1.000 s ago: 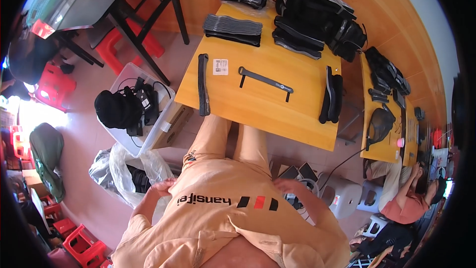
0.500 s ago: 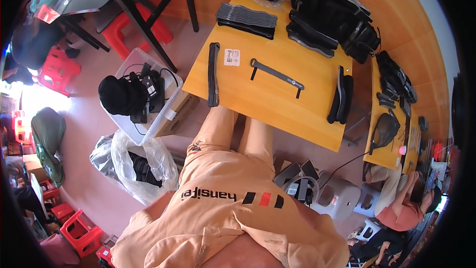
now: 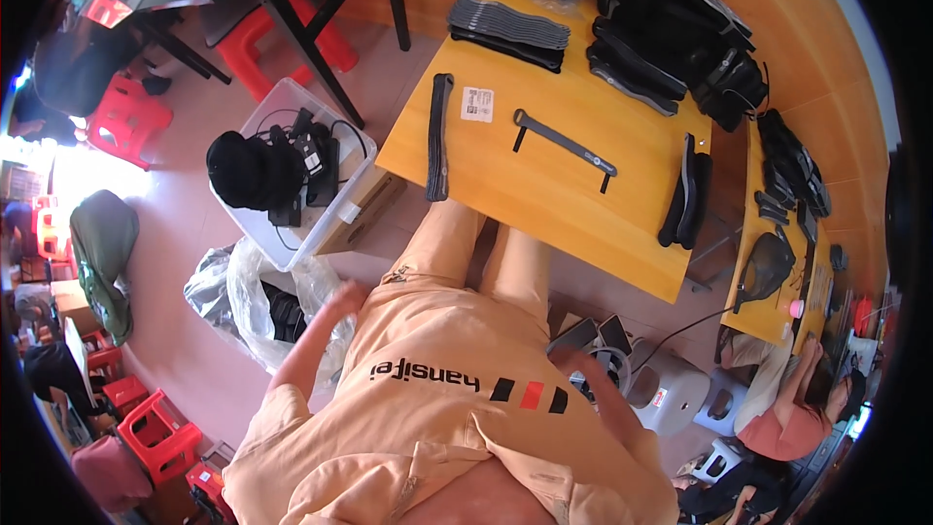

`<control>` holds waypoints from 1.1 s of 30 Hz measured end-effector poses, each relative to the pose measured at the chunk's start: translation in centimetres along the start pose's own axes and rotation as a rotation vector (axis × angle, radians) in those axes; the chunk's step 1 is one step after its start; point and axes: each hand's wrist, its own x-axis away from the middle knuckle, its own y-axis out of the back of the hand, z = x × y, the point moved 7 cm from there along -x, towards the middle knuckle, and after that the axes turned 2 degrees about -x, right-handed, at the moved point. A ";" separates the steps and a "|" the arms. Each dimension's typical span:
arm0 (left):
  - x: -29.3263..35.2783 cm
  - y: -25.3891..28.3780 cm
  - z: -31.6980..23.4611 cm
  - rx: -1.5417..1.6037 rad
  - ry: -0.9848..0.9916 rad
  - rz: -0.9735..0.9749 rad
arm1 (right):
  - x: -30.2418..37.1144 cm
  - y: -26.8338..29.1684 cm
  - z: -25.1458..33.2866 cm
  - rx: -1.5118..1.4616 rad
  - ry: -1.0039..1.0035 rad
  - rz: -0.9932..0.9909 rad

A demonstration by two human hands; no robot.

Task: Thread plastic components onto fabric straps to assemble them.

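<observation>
Left grip point(image 3: 347, 299) and right grip point(image 3: 575, 366), both blurred, spread or pressed together, can't tell! Ahead on the bench point(image 3: 583, 224): one loose grey strap point(image 3: 570, 145), slanting far-left to near-right, right grip looking nearer; one white label point(image 3: 477, 104), one left-edge strap stack point(image 3: 439, 141), two dark bundles point(image 3: 694, 199) rightward.

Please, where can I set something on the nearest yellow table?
The table is bare along its near edge, between the left strap bundle and right black bundle, before the middle strap. Its far side is crowded: grey strap stack, black pile.
</observation>
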 end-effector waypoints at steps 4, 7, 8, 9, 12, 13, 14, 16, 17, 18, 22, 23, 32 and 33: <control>-4.3 11.3 -18.3 0.552 0.207 -0.392 | 6.8 10.3 7.7 0.335 0.104 -0.632; -7.3 13.5 -23.4 0.583 0.118 -0.480 | 10.0 17.8 18.6 0.146 0.360 -0.766; -8.4 13.7 -24.1 0.642 0.106 -0.512 | 10.7 19.7 21.4 0.028 0.509 -0.924; -9.0 13.7 -24.7 0.700 0.091 -0.542 | 11.5 21.1 23.8 0.036 0.610 -1.152; -10.1 12.8 -24.9 0.879 0.084 -0.556 | 12.5 23.2 30.8 0.302 0.685 -1.625; -10.3 12.5 -25.4 0.896 0.091 -0.582 | 12.0 23.8 31.9 0.295 0.677 -1.641; -10.3 12.4 -25.8 0.885 0.086 -0.567 | 11.3 24.0 32.7 0.354 0.619 -1.664; -10.0 12.1 -26.6 0.918 0.110 -0.578 | 9.6 24.7 32.8 0.405 0.535 -1.694; -9.6 12.3 -27.2 0.906 0.103 -0.575 | 8.9 24.9 33.1 0.491 0.534 -1.711; -9.6 12.5 -27.5 0.904 0.099 -0.562 | 8.5 24.9 33.2 0.578 0.531 -1.724; -9.7 12.5 -28.9 0.904 0.151 -0.470 | 8.8 24.6 32.4 0.480 0.739 -1.702; -9.7 12.2 -30.3 0.987 0.152 -0.422 | 9.7 24.2 32.3 0.477 0.784 -1.721; -10.0 10.4 -40.4 1.297 -0.177 -0.022 | 19.9 21.1 28.9 0.041 1.001 -1.780; -10.3 10.1 -41.0 1.298 -0.204 0.031 | 20.9 21.3 28.0 -0.155 1.071 -1.682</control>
